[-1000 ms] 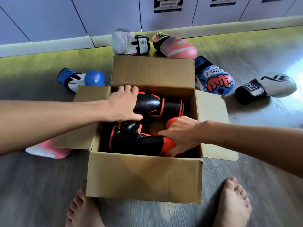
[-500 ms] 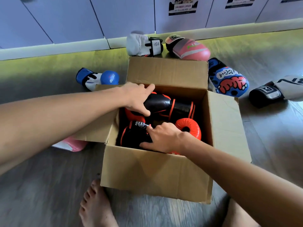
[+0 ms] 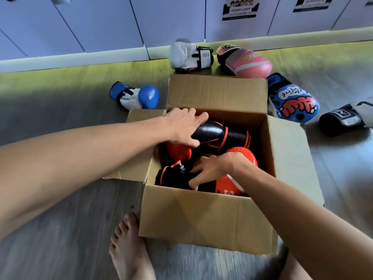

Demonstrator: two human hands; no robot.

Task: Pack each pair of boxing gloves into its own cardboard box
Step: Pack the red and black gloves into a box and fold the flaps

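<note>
Gripping the far black-and-orange glove (image 3: 216,134), the left hand (image 3: 182,127) reaches into the cardboard box (image 3: 201,217). The right hand (image 3: 214,168), fingers spread open, presses the near glove (image 3: 175,175).

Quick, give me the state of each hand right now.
Left hand: gripping the far black-and-orange glove in the box.
Right hand: fingers spread, pressing on the near glove, not closed.

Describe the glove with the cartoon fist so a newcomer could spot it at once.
Start at the open cardboard box on the floor. Just past its right flap lies the cartoon glove, alone among its neighbours in being blue with a red fist and white lettering.
</note>
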